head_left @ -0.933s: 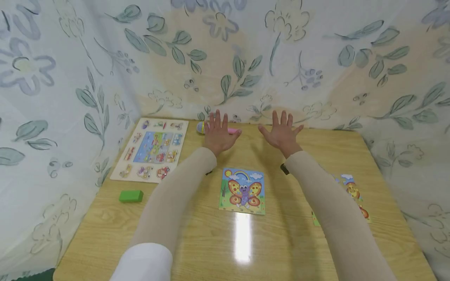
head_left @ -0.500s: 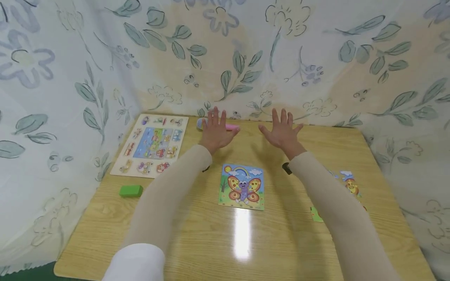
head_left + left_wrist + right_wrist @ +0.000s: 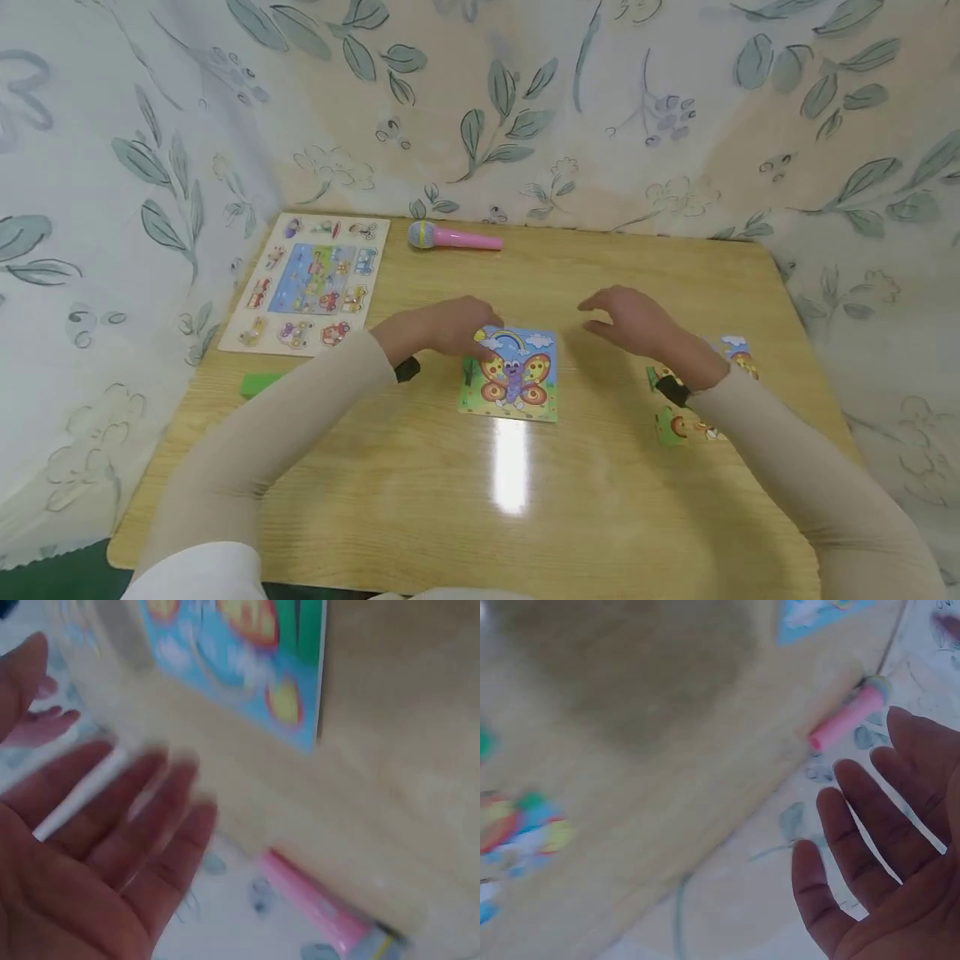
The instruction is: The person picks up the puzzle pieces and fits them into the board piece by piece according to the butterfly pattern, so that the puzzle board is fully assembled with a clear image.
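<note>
Drawn back from the floral cloth [image 3: 442,108], left hand [image 3: 457,327] and right hand [image 3: 637,321] have loosely parted fingers, gripping nothing. At left, a pale board [image 3: 272,342] holds shaped pieces [image 3: 335,333]. The butterfly picture [image 3: 513,385] lies partly beneath the left hand, contact hard to judge, apart from the right.

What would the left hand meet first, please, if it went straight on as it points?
Probably the right hand, beyond the butterfly board; depth is unclear, so the board could come first.
</note>
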The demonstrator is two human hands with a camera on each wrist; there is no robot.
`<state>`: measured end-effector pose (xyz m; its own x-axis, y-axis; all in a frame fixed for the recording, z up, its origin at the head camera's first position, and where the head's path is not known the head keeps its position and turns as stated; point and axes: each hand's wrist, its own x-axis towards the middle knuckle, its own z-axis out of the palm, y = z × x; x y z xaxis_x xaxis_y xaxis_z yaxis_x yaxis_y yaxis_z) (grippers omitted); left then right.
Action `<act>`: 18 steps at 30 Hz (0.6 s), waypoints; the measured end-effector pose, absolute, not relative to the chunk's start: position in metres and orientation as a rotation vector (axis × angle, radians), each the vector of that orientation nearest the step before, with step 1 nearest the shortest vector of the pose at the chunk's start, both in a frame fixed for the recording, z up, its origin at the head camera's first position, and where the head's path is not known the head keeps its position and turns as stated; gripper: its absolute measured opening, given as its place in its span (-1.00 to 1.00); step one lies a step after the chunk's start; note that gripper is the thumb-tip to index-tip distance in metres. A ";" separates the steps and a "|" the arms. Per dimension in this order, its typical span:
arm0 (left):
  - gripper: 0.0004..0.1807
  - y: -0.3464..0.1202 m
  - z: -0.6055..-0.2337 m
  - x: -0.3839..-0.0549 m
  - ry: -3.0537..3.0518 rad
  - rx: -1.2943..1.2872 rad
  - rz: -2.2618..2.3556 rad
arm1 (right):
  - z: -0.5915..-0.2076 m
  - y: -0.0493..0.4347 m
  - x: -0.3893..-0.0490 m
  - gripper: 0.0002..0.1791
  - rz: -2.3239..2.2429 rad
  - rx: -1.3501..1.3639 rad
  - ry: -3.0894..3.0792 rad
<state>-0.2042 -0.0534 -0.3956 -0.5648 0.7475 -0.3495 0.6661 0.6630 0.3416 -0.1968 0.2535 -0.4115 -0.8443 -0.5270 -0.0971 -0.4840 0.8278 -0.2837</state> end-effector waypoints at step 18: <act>-0.60 -0.081 -0.453 -0.142 2.625 1.100 0.209 | -0.460 0.367 -0.181 -0.33 -0.435 -0.321 2.794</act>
<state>-0.1421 -0.0807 -0.4531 -0.6679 0.7151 -0.2062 0.6735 0.6986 0.2415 -0.1811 0.3670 -0.4598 -0.9315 -0.2616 -0.2528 -0.1724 0.9293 -0.3265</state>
